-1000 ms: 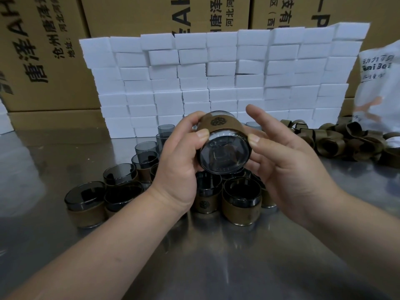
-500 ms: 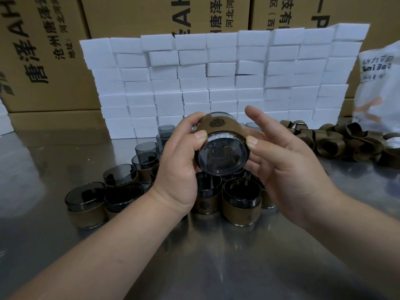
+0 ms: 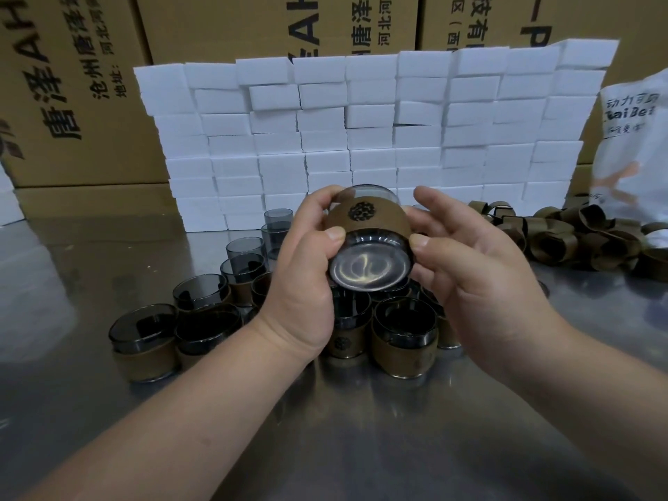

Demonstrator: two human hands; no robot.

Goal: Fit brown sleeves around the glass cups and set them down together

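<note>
Your left hand (image 3: 303, 283) and right hand (image 3: 473, 273) cover both flanks of the glass cup (image 3: 370, 263), which masks their far sides. Sleeved cups (image 3: 403, 343) below sit half hidden. Cardboard boxes (image 3: 72, 85) and a white bag (image 3: 632, 150) run off the frame.

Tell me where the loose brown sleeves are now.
In the head view, the loose brown sleeves lie heaped far right on the table, in front of the white bag.
</note>
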